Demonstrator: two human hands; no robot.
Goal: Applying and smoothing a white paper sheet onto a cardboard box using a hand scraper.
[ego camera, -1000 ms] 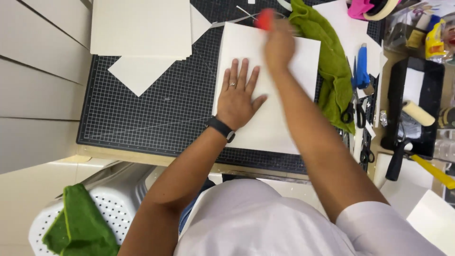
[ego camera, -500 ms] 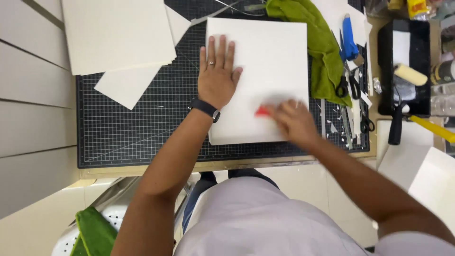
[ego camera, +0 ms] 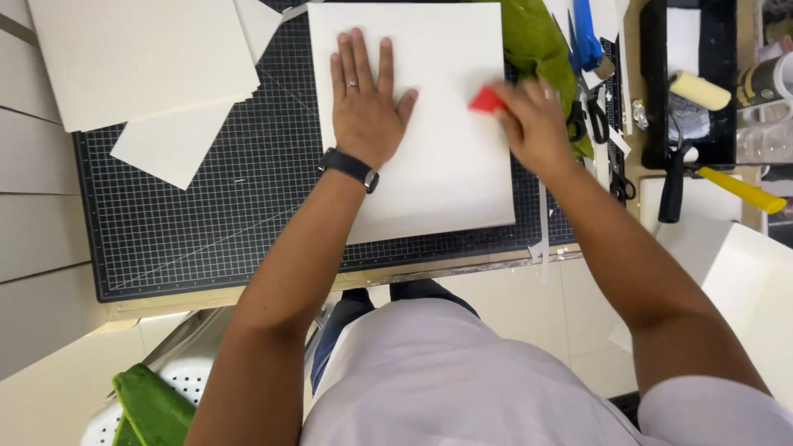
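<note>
Now, sheet: large smooth white square board [ego camera: 446, 149] flat on gridded black cutting mat [ego camera: 206, 215].
Left hand [ego camera: 363, 103]: open, fingers spread, pressing sheet's far left.
Right hand [ego camera: 537, 124]: clenched on small red plastic scraper [ego camera: 486, 101], near sheet's right edge.
Right of it: crumpled green cloth [ego camera: 537, 41].

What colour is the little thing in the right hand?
Red, seen in the head view, held by the right hand.

No signs, no screens in view. Far right edge of worktop [ego camera: 578, 272]: blurred cylindrical container [ego camera: 764, 78], dark band with yellow label patch, beside black tray [ego camera: 648, 83]. Contents unclear.
</note>
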